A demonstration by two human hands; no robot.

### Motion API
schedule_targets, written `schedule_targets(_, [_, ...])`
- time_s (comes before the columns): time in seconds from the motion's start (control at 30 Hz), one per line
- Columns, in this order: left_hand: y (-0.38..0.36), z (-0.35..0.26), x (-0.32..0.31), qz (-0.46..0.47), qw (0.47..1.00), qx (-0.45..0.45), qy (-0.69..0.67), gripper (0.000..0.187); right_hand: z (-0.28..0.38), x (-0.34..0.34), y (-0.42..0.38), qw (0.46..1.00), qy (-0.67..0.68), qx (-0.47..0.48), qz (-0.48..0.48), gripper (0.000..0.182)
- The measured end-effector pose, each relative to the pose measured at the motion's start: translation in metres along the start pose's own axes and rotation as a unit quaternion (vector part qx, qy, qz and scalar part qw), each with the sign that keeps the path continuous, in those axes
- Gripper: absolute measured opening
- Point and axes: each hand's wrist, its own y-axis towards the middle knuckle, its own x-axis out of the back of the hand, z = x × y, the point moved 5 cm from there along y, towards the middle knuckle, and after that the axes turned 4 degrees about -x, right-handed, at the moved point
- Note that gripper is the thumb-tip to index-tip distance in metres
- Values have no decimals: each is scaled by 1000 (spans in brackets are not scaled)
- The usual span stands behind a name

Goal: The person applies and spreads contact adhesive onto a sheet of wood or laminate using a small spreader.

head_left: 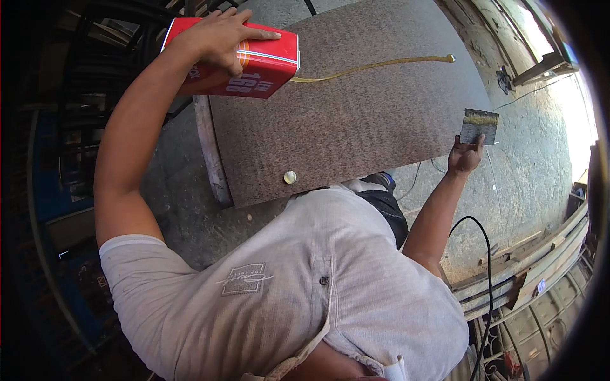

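My left hand [219, 41] grips a red metal can [264, 66] from above, fingers spread over its side. The can lies tipped over the far left part of a brown speckled sheet [343, 120]. From its right end a thin line of yellowish glue [368, 66] runs across the sheet to a small blob on the right. Beyond the sheet's near right corner, my right hand [468, 155] is closed on the edge of a flat rectangular spreader [478, 130], dark with a yellowish smeared band. A small round cap [290, 177] sits near the sheet's front edge.
The sheet rests on a support with a pale, worn side [213, 152], above a concrete floor [521, 190]. A black cable [489, 273] loops at the lower right. Long boards [527, 260] and metal grille pieces [540, 317] lie there. Dark frames stand at the left.
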Motion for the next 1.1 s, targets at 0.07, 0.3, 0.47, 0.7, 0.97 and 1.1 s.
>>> schedule_targets(0.07, [-14,3,-6,10,1000,10,-8,111,-4,-4,-6,1000,-11,1,-2,38])
schedule_targets(0.3, [-66,15,-39,21,998,50,-34,111,-12,-24,-23,1000,-26,-2,-2,39])
schedule_targets(0.47, [-98,26,-55,38,995,74,-47,109,-20,-37,-35,999,-34,-4,0,41])
schedule_targets(0.7, [-141,43,-89,61,990,116,-59,110,-37,-42,-42,998,-52,-5,21,46])
schedule_targets(0.97, [-180,57,-112,107,978,171,-59,112,-41,-37,-41,997,-74,-24,17,55])
schedule_targets(1.1, [-193,57,-118,128,971,189,-69,112,-40,-45,-46,996,-78,-23,28,55])
